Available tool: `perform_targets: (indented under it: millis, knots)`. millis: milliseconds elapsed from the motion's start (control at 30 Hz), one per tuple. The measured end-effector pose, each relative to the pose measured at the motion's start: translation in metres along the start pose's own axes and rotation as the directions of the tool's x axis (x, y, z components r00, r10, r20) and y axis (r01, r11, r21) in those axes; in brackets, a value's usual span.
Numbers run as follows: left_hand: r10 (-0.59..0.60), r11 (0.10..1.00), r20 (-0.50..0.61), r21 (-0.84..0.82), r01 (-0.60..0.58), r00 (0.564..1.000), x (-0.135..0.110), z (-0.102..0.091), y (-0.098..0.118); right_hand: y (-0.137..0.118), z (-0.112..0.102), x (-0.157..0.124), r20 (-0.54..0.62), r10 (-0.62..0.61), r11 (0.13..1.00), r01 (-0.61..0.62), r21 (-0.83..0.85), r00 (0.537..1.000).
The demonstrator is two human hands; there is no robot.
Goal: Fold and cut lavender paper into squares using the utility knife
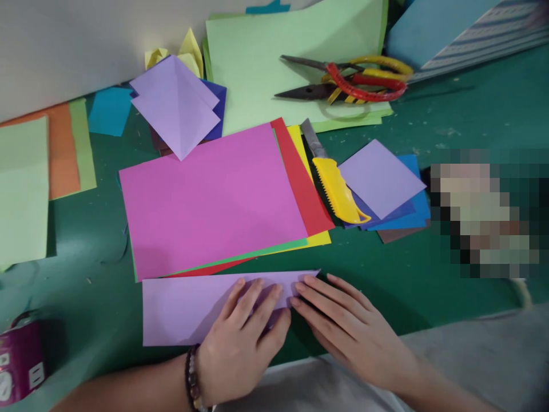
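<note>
A lilac sheet of paper (180, 309), partly folded, lies on the green table near the front edge. My left hand (242, 337) rests flat on its right part, fingers stretched out, a bead bracelet on the wrist. My right hand (347, 329) lies beside it with the fingers extended; its fingertips press the paper's right corner. Neither hand grips anything.
Behind the sheet lies a stack of coloured papers (210, 200), magenta on top. A yellow box cutter (332, 180) and small paper squares (380, 177) sit to the right, two pairs of scissors (355, 80) on light green sheets (257, 68) behind. A folded lilac piece (175, 106) is at back left, a magenta object (19, 360) at front left.
</note>
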State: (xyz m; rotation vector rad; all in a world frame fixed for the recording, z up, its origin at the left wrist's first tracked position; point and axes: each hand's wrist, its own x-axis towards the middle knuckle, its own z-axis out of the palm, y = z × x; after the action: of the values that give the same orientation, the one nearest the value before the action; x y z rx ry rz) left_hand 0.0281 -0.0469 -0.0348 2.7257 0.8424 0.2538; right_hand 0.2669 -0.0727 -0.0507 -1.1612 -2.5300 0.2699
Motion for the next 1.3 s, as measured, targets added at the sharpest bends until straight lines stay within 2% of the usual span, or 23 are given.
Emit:
perform_targets:
  millis: [1300]
  knots:
    - [-0.045,0.998,0.022,0.047,0.044,0.999,0.0032,-0.0014,0.0055,-0.0031,0.0014,0.0054,-0.014,0.106,0.991,-0.105,0.086,0.994]
